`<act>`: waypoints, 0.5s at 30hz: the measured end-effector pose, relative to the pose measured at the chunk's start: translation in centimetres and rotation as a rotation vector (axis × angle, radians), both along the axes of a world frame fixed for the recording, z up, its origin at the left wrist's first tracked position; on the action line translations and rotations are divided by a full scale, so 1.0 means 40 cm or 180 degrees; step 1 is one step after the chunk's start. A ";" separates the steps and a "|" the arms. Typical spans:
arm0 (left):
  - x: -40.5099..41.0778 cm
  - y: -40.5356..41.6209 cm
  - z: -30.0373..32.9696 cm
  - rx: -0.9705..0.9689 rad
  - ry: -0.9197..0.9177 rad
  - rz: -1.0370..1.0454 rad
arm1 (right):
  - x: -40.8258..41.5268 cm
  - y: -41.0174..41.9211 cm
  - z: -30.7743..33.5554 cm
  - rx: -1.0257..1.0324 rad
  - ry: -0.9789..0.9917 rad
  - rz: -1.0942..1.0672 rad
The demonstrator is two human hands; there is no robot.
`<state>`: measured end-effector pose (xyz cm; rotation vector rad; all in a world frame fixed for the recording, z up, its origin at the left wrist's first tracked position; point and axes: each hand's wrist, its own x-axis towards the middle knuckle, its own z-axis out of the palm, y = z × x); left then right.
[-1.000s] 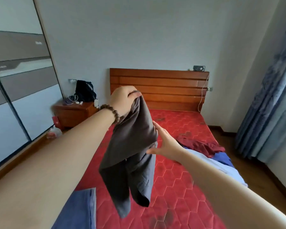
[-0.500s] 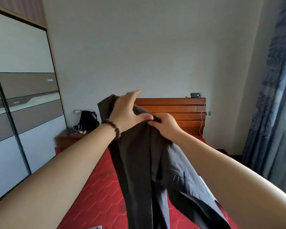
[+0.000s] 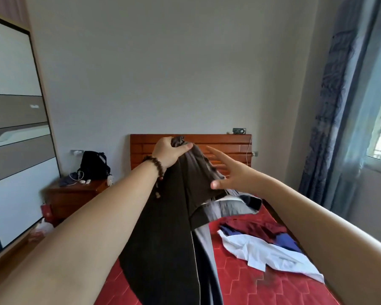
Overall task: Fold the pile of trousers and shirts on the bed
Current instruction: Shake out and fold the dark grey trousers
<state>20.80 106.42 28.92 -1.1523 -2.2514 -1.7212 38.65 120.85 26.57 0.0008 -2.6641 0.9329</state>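
A pair of dark grey-brown trousers (image 3: 163,234) hangs in the air over the red bed (image 3: 260,289). My left hand (image 3: 169,154), with a bead bracelet at the wrist, grips the bunched top of the trousers in front of the headboard. My right hand (image 3: 227,172) is spread with straight fingers, its thumb against the right side of the cloth. On the bed's right side lies a pile of clothes: a white shirt (image 3: 262,252), a dark red garment (image 3: 253,227) and a blue one (image 3: 288,241).
A wooden headboard (image 3: 227,146) stands against the grey wall. A nightstand (image 3: 73,194) at the left carries a black bag (image 3: 92,165) and cables. A sliding wardrobe (image 3: 13,133) fills the left wall. Blue curtains (image 3: 330,119) and a window are at the right.
My right hand has let go of the trousers' top and opened, now lower at the cloth's right side. My left hand keeps its grip. The view has tilted, showing the clothes pile again.
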 end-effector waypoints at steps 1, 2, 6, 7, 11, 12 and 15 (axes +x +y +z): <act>-0.009 0.000 0.000 0.0179 -0.0234 -0.0091 | 0.011 0.014 -0.013 0.0210 -0.0084 0.0045; -0.016 -0.001 -0.001 0.0360 -0.0450 -0.0202 | 0.018 0.026 -0.026 0.0449 -0.0126 0.0050; -0.033 -0.007 0.002 0.0980 -0.1243 -0.0566 | 0.032 0.051 -0.085 0.1458 -0.0148 -0.0125; -0.034 -0.011 0.004 0.1081 -0.1401 -0.0638 | 0.031 0.050 -0.099 0.1647 -0.0125 -0.0243; -0.034 -0.030 0.008 0.1328 -0.1891 -0.0829 | 0.003 0.003 -0.124 0.1891 0.0433 -0.0623; -0.033 -0.036 0.006 0.1368 -0.1962 -0.0844 | -0.006 -0.007 -0.120 0.1771 0.0766 -0.0690; -0.040 -0.066 -0.011 0.1418 -0.1997 -0.0756 | -0.025 -0.021 -0.079 0.1322 0.1465 -0.0983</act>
